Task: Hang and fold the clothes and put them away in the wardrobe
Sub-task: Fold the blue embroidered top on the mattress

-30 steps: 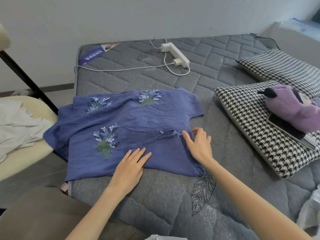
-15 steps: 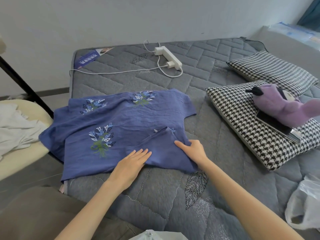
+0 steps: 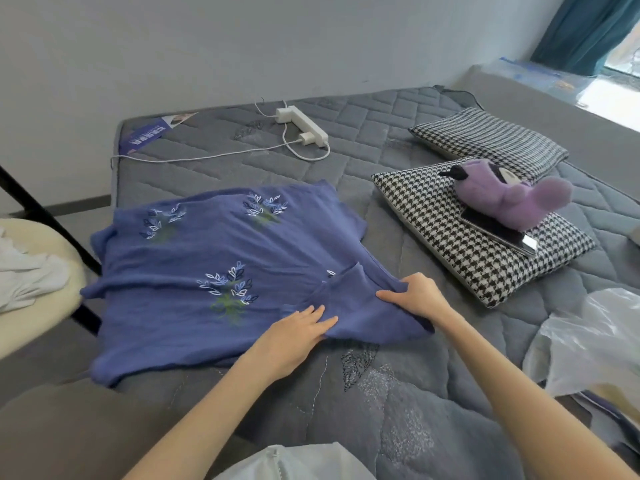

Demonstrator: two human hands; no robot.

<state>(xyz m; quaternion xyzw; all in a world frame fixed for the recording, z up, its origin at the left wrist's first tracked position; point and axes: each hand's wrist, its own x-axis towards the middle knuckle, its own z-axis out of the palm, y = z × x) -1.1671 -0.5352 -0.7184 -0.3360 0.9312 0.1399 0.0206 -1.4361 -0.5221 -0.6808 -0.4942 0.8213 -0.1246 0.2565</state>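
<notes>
Grey quilted fabric covers the mattress (image 3: 381, 393), which fills most of the view and serves as the folding surface. The blue top (image 3: 214, 258), embroidered with leaf sprigs, lies spread flat on its near left part, and its left edge hangs slightly over the mattress side. To the right, well apart from it, a houndstooth pillow (image 3: 450, 244) carries a purple plush toy (image 3: 509, 202), and a clear plastic bag (image 3: 595, 341) sits at the right edge.

The left hand (image 3: 294, 334) lies flat with straight fingers on the near edge of the garment, pressing the cloth down. The right hand (image 3: 415, 296) has its fingers curled over a raised ridge of fabric with the thumb reaching along it, so it appears to pinch the cloth there. Between the two hands the sleeve flap (image 3: 356, 306) is turned inward over the body of the top.

By my reading, the folding step is in hand and only the first side fold is being set, so nothing is ready for the wardrobe yet. The next move probably calls for smoothing that flap flat, keeping the crease straight under the left palm. After that, the far side would be brought in to match.
</notes>
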